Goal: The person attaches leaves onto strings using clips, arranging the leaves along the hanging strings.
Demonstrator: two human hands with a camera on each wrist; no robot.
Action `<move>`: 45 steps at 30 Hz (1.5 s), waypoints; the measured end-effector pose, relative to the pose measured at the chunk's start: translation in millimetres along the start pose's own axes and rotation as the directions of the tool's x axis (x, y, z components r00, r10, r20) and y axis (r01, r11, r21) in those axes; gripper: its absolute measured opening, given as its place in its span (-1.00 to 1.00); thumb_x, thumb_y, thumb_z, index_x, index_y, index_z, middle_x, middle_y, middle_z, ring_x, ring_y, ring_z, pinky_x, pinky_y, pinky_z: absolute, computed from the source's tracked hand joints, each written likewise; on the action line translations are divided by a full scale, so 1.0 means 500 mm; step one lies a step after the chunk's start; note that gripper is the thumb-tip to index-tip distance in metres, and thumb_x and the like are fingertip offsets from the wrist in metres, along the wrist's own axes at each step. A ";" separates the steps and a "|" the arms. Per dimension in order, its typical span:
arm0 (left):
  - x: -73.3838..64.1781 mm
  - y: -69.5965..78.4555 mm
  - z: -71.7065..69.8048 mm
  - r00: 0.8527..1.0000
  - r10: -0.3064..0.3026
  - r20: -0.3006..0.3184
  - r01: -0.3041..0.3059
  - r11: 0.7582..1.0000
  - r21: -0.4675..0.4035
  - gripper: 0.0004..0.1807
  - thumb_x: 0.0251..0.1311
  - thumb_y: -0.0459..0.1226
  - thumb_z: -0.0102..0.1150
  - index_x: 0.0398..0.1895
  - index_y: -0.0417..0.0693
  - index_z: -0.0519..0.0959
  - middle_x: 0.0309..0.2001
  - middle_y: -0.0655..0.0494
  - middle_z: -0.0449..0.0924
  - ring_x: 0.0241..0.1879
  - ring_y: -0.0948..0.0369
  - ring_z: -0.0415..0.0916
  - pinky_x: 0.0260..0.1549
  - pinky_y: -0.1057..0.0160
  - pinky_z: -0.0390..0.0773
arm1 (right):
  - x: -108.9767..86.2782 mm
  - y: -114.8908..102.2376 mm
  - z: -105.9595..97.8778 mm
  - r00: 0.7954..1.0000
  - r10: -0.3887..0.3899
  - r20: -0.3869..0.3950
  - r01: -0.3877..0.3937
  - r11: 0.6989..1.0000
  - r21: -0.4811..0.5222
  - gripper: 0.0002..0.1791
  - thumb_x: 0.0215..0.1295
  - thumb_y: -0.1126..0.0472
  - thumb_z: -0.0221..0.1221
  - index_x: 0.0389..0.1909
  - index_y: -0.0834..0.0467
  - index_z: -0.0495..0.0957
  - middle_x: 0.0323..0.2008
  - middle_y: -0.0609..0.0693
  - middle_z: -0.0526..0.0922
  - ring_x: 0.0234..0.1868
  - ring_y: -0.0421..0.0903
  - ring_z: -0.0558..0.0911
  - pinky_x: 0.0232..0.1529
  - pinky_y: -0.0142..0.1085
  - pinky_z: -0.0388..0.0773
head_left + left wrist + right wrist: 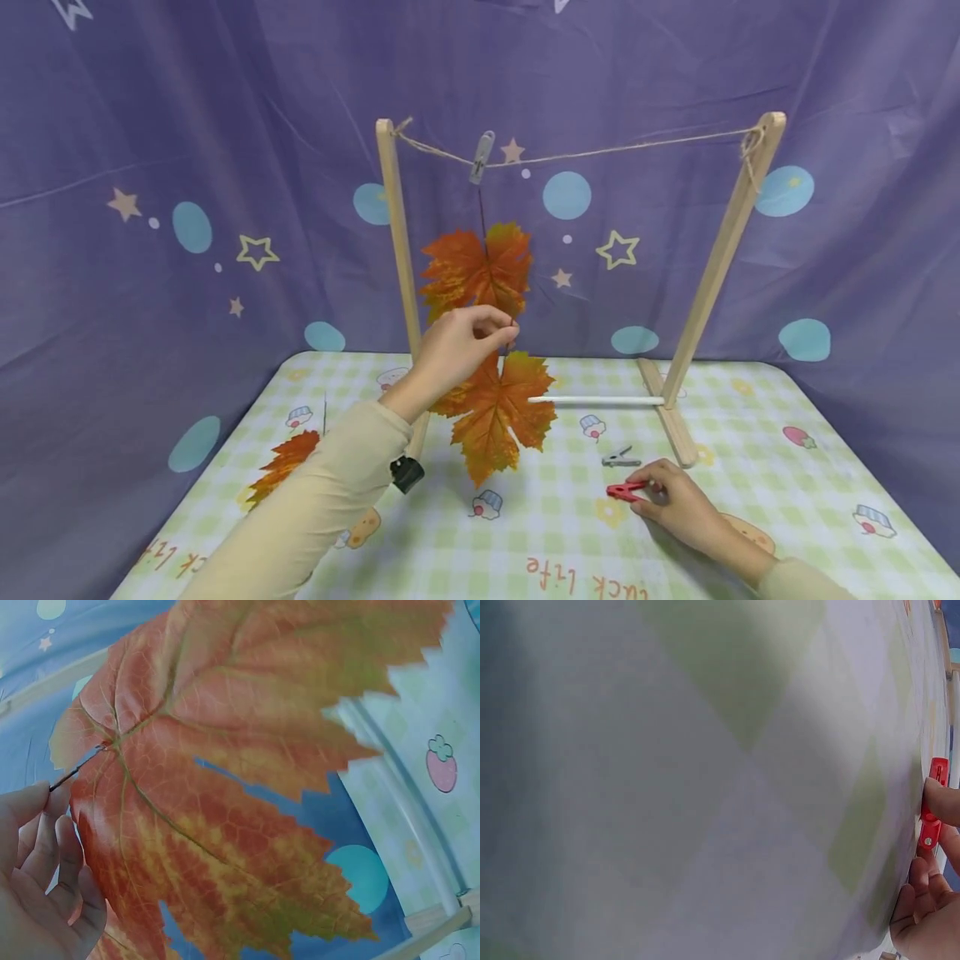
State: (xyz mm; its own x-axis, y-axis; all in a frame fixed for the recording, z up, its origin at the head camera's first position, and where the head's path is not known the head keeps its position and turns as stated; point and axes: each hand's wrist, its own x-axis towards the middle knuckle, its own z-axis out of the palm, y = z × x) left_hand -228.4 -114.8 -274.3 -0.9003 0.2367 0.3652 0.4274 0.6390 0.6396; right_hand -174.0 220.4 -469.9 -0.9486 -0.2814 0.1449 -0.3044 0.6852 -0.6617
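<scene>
My left hand (459,348) pinches the thin dark stem of an orange-green maple leaf (501,412), which hangs below the fingertips. In the left wrist view that leaf (217,742) fills most of the picture. Behind the hand, a second maple leaf (483,267) hangs by its stem from a grey clothespin (482,158) clipped on the twine (615,150). Low over the front right of the table, my right hand (678,504) holds a red clothespin (624,492) between thumb and fingers. The right wrist view catches this red clothespin (931,834) at its right edge.
A grey clothespin (621,457) lies just beyond my right hand. Two wooden posts (723,250) carry the twine, with a white rod (600,401) low between them. Another maple leaf (283,467) lies at the left, partly behind my left sleeve, on the checked tablecloth (555,525).
</scene>
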 end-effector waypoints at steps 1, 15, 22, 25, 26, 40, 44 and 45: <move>0.002 0.003 0.001 1.000 0.001 -0.002 -0.001 1.000 0.003 -0.80 0.33 0.00 0.23 -0.11 0.20 0.69 -0.33 0.31 0.69 -0.38 0.31 0.56 -0.42 0.16 0.50 | 0.000 0.000 0.002 1.000 -0.004 -0.003 0.004 1.000 0.001 -0.73 0.06 0.30 0.45 -0.20 0.09 0.67 -0.21 -0.08 0.55 -0.24 -0.16 0.48 -0.21 -0.31 0.48; 0.034 0.056 0.003 0.998 0.046 -0.032 -0.045 0.999 0.008 -0.75 0.32 0.06 0.20 -0.08 0.24 0.69 -0.31 0.33 0.68 -0.38 0.34 0.54 -0.42 0.18 0.48 | -0.003 0.004 0.004 1.000 -0.014 -0.025 0.014 1.000 -0.010 -0.72 0.04 0.31 0.46 -0.20 0.12 0.68 -0.21 -0.08 0.56 -0.25 -0.15 0.48 -0.22 -0.29 0.48; 0.052 0.073 0.010 0.997 0.059 -0.044 -0.059 0.998 0.004 -0.76 0.32 0.06 0.20 -0.07 0.24 0.69 -0.38 0.38 0.64 -0.43 0.31 0.52 -0.43 0.19 0.45 | -0.009 0.011 0.001 1.000 -0.015 -0.009 0.015 1.000 -0.004 -0.71 0.04 0.28 0.47 -0.19 0.13 0.68 -0.22 -0.07 0.56 -0.27 -0.16 0.47 -0.26 -0.30 0.46; 0.061 0.078 0.011 0.995 0.080 -0.052 -0.080 0.997 0.009 -0.75 0.33 0.05 0.20 -0.07 0.22 0.69 -0.39 0.36 0.64 -0.45 0.31 0.51 -0.46 0.19 0.43 | -0.007 0.011 0.000 1.000 -0.021 -0.021 0.020 1.000 -0.006 -0.72 0.04 0.29 0.47 -0.19 0.12 0.68 -0.23 -0.08 0.56 -0.27 -0.17 0.46 -0.26 -0.30 0.46; 0.064 0.079 0.011 0.995 0.086 -0.057 -0.085 0.996 0.013 -0.75 0.33 0.05 0.20 -0.07 0.22 0.69 -0.39 0.35 0.65 -0.45 0.31 0.51 -0.46 0.20 0.43 | -0.006 0.011 0.000 1.000 -0.019 -0.024 0.019 1.000 -0.002 -0.72 0.04 0.29 0.47 -0.19 0.11 0.68 -0.23 -0.08 0.56 -0.27 -0.17 0.47 -0.26 -0.30 0.46; 0.104 0.080 0.017 0.983 0.111 -0.147 -0.110 0.994 0.020 -0.76 0.33 0.04 0.21 -0.09 0.21 0.70 -0.43 0.32 0.66 -0.55 0.27 0.45 -0.58 0.22 0.28 | -0.004 0.007 0.001 1.000 -0.016 -0.007 0.016 1.000 0.011 -0.72 0.06 0.27 0.47 -0.19 0.12 0.67 -0.21 -0.06 0.56 -0.26 -0.16 0.47 -0.24 -0.29 0.47; 0.112 0.086 0.017 0.982 0.103 -0.160 -0.098 0.994 0.039 -0.74 0.33 0.05 0.20 -0.08 0.21 0.70 -0.40 0.34 0.68 -0.49 0.31 0.50 -0.53 0.23 0.35 | -0.001 0.007 0.000 1.000 -0.027 -0.008 0.027 1.000 0.007 -0.73 0.06 0.27 0.46 -0.18 0.12 0.68 -0.20 -0.05 0.56 -0.25 -0.15 0.47 -0.24 -0.29 0.47; 0.114 0.088 0.017 0.981 0.104 -0.166 -0.098 0.994 0.046 -0.73 0.33 0.06 0.19 -0.07 0.21 0.70 -0.38 0.34 0.69 -0.47 0.32 0.51 -0.51 0.23 0.36 | -0.001 0.007 -0.001 1.000 -0.029 -0.009 0.029 1.000 0.004 -0.73 0.07 0.28 0.46 -0.18 0.12 0.68 -0.20 -0.05 0.56 -0.26 -0.16 0.47 -0.24 -0.29 0.47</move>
State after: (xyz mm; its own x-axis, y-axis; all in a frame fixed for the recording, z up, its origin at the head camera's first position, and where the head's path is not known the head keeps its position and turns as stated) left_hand -261.8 -67.2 -231.1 -0.8247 0.1769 0.5371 0.5090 0.6460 0.5689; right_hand -174.8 223.2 -471.8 -0.9402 -0.2950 0.1702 -0.3311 0.6742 -0.6602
